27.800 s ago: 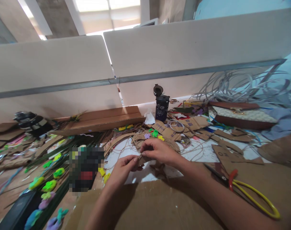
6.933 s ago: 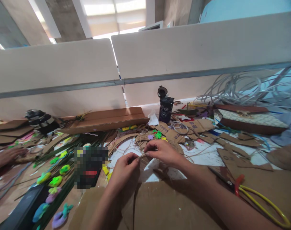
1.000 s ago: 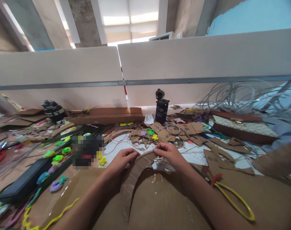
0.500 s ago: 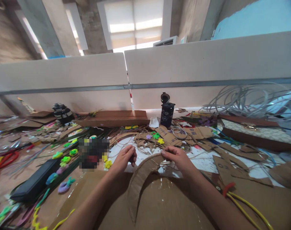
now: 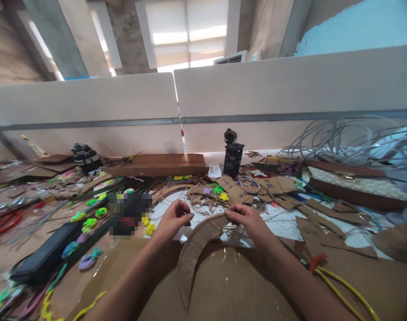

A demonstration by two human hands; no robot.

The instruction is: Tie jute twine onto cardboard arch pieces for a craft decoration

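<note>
Fingers of the right hand pinched the cardboard crescent near its upper end. Left hand sat just beside, thumb and fingertips narrowly spaced; couldn't tell if they held thread. Crescent was above the cardboard sheet. Looked light, stiffish, creasable; broad middle seemed the safest hold. Scissors lay near the right forearm.

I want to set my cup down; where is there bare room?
Bare: the cardboard sheet between the left forearm and right forearm, nearer than the crescent; also the brown cardboard right of the yellow-handled scissors. Crowded: the left side, with black case and flowers, and the far side, with cardboard scraps.
</note>
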